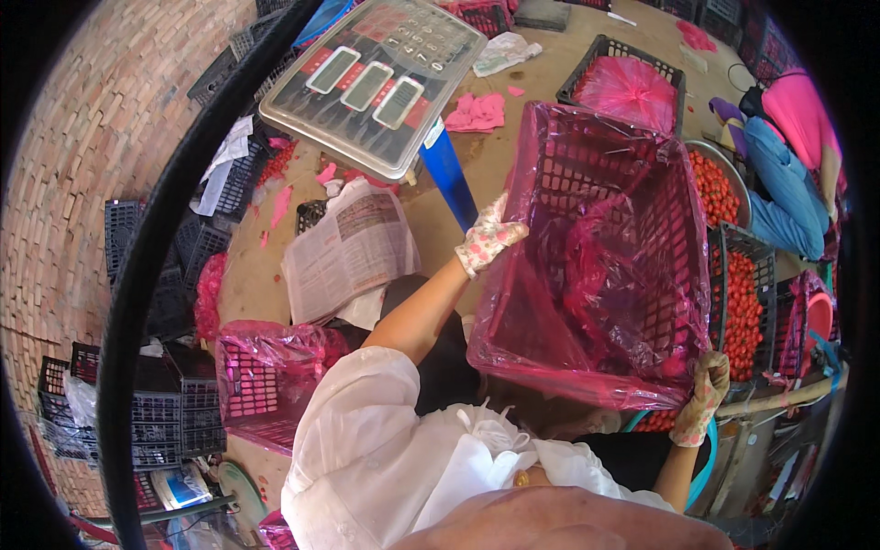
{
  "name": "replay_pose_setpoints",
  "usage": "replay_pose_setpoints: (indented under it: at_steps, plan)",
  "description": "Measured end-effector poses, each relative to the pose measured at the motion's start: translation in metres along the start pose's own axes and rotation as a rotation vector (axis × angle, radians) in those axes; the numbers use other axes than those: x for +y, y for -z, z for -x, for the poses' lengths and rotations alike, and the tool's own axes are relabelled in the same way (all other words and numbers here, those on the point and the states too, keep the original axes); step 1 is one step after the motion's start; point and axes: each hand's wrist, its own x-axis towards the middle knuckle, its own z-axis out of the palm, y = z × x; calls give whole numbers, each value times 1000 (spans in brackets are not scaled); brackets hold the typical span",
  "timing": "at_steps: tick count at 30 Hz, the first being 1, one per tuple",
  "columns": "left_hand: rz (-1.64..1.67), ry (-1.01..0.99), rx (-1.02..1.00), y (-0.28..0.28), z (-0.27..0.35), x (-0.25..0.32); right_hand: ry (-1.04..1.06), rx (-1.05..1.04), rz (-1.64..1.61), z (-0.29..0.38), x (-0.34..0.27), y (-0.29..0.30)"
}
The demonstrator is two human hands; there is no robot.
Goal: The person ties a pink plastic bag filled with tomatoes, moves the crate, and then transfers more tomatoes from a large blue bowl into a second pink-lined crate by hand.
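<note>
A plastic crate (543,172) is tilted in front of me, lined with a thin pink plastic bag (591,275). Inside lies only bunched film. My left hand (489,239), in a floral-print glove, holds the crate's left side with the thumb over the rim. In a matching, soiled glove, my right hand (705,395) grips the lower right corner; its fingertips are partly hidden. Beneath that corner shows part of a turquoise basin (702,474) with small red tomatoes (656,421).
A digital scale (375,89) on a blue post (447,175) stands ahead left. Newspapers (347,247) and another lined crate (254,385) are at my left. On the right are a tomato crate (744,316), a metal bowl of tomatoes (715,189) and a seated person (784,172).
</note>
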Motion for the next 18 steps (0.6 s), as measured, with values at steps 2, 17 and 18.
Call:
replay_pose_setpoints:
  at_steps: [2, 17, 18]
  plan:
    - [-3, 34, -29, -1, 2, -3, -3, -13, 15, 3, 1, 3]
    - [-142, 38, -8, 1, -8, -21, 6, 13, 33, 4, 11, 8]
    - [-203, 29, 2, 2, -6, -22, -16, 1, 31, 4, 11, 7]
